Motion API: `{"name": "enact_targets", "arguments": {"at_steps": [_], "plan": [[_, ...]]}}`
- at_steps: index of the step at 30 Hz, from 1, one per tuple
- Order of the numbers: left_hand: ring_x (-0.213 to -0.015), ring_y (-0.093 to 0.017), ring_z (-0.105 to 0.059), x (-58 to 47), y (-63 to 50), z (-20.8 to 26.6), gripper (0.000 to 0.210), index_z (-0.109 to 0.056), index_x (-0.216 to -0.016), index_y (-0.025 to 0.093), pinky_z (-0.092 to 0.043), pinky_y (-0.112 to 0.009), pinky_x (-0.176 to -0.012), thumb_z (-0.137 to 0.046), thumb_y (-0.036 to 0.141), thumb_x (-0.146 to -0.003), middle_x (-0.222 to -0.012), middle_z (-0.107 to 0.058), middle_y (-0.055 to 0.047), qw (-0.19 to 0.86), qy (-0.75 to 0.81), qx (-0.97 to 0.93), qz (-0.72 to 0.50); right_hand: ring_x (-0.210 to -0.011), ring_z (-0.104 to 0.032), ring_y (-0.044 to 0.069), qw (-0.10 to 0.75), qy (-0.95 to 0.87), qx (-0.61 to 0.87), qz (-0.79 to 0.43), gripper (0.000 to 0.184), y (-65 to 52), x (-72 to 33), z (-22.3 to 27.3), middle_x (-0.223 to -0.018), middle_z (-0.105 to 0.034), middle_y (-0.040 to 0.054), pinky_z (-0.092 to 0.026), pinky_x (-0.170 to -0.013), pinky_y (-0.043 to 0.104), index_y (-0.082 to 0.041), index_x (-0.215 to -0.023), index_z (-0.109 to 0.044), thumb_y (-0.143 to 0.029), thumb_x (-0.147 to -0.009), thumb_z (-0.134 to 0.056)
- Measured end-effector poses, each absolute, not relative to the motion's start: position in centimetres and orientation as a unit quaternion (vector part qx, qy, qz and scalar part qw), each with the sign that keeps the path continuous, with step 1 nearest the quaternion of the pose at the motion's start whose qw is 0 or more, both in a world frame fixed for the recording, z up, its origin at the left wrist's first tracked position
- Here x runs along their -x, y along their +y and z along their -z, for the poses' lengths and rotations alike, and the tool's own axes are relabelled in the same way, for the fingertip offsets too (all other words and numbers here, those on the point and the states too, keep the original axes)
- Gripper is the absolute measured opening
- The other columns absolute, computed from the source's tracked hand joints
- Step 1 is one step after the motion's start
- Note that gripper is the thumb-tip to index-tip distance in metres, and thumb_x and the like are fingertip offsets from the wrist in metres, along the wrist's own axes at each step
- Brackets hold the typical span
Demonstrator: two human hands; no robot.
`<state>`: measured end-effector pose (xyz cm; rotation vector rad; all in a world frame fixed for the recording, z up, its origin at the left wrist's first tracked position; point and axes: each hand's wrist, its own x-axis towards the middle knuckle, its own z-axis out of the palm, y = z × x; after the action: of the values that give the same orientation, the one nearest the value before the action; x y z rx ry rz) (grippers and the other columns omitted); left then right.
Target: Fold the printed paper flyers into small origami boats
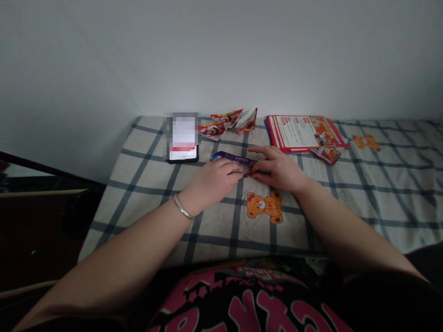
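Observation:
My left hand [221, 179], with a silver bangle [183, 206] at its wrist, has its fingers curled over the left part of a blue and purple printed paper [226, 157]. On the paper's right end, my right hand [282, 168] grips with the thumb and some fingers, while one finger stretches out above it. The paper looks creased and lies low on the cloth; its near side is partly hidden by my fingers. Just beyond it stand several folded red printed paper pieces [213, 130], some bent into pointed shapes.
A phone [183, 136] with a lit screen lies at the left back. To the right rests a stack of red printed sheets [294, 133], with a small printed piece [327, 155] at its near corner. Checked cloth [145, 184] covers the surface, against a white wall [221, 55].

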<state>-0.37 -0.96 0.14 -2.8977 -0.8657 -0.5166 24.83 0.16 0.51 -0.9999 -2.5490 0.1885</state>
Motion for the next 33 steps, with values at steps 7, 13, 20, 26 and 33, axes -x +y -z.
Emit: {"name": "enact_targets", "arguments": {"at_steps": [7, 13, 20, 26, 33], "plan": [[-0.106, -0.023, -0.063, -0.1, -1.2, 0.0, 0.02, -0.07, -0.107, 0.014, -0.055, -0.038, -0.089, -0.055, 0.015, -0.095, -0.112, -0.071, -0.009, 0.037, -0.281, 0.947, 0.152, -0.113, -0.061, 0.028, 0.203, -0.89, 0.4, -0.085, 0.012, 0.1, -24.1, -0.3, -0.134, -0.063, 0.0081, -0.047, -0.097, 0.049, -0.023, -0.086, -0.07, -0.031, -0.089, -0.061], [-0.104, -0.023, -0.065, -0.2, -1.4, -0.1, 0.021, -0.069, -0.109, 0.013, -0.056, -0.038, -0.088, -0.057, 0.01, -0.093, -0.112, -0.07, -0.009, 0.016, -0.303, 0.945, 0.12, -0.103, -0.061, 0.028, 0.204, -0.878, 0.429, -0.066, 0.009, -0.2, -22.8, -0.1, -0.124, -0.068, 0.009, -0.047, -0.094, 0.047, -0.021, -0.082, -0.065, -0.025, -0.087, -0.059], [-0.1, -0.023, -0.067, -0.5, -1.5, -0.5, 0.02, -0.067, -0.109, 0.014, -0.056, -0.036, -0.082, -0.056, 0.01, -0.093, -0.109, -0.07, -0.009, 0.02, -0.319, 0.941, 0.107, -0.105, -0.063, 0.027, 0.237, -0.861, 0.441, -0.091, 0.009, 0.4, -22.9, 0.8, -0.116, -0.07, 0.0101, -0.046, -0.096, 0.048, -0.022, -0.077, -0.061, -0.027, -0.084, -0.064], [-0.101, -0.023, -0.065, 0.0, -1.4, -0.4, 0.033, -0.062, -0.125, 0.024, -0.054, -0.036, -0.078, -0.054, 0.013, -0.095, -0.116, -0.067, -0.006, 0.059, -0.288, 0.951, 0.101, -0.108, -0.063, 0.027, 0.247, -0.856, 0.443, -0.1, 0.009, 0.7, -23.0, 1.1, -0.115, -0.07, 0.0094, -0.046, -0.097, 0.047, -0.023, -0.077, -0.058, -0.026, -0.082, -0.066], [-0.1, -0.025, -0.062, -0.2, -1.8, -0.2, 0.028, -0.067, -0.119, 0.023, -0.052, -0.036, -0.075, -0.056, 0.016, -0.094, -0.111, -0.067, -0.006, 0.079, -0.286, 0.948, 0.118, -0.101, -0.062, 0.027, 0.244, -0.854, 0.453, -0.077, 0.011, 0.7, -23.0, 1.1, -0.11, -0.07, 0.0085, -0.047, -0.092, 0.045, -0.024, -0.084, -0.053, -0.023, -0.083, -0.063]]}}
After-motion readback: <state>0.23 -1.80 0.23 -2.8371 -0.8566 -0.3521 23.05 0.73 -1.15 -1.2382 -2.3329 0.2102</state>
